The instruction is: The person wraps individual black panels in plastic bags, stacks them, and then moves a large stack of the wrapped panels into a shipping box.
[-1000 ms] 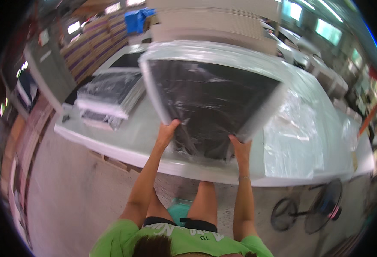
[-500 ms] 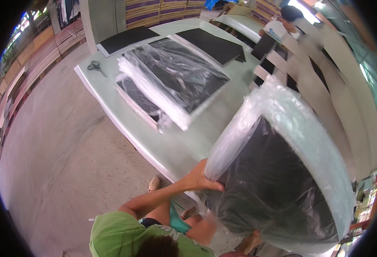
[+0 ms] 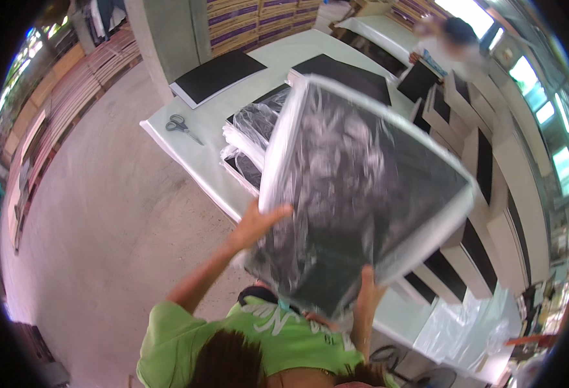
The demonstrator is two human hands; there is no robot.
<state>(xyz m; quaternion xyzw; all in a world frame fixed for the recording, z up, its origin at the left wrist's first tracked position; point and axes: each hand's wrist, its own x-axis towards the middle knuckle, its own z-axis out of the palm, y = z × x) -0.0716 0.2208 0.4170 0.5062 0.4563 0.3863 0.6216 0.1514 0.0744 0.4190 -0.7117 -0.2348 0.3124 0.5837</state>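
Held up in front of me is a large flat black panel with pale edges, wrapped in clear plastic. My left hand grips its left edge, thumb lying over the front. At the lower right edge, my right hand holds it with the thumb up on the plastic; the other fingers of both hands are hidden behind. Partly covered by it, a stack of plastic-wrapped black panels lies on the white-covered table.
Scissors lie near the table's left edge, beside a bare black panel. Another black panel lies farther back. On the right stand rows of pale boxes with black faces. Another person works behind them, holding a dark panel.
The wrapped panel has swung left and up from my right side, now before the table stack. Its broad face has turned toward me, and my right hand shows more clearly.
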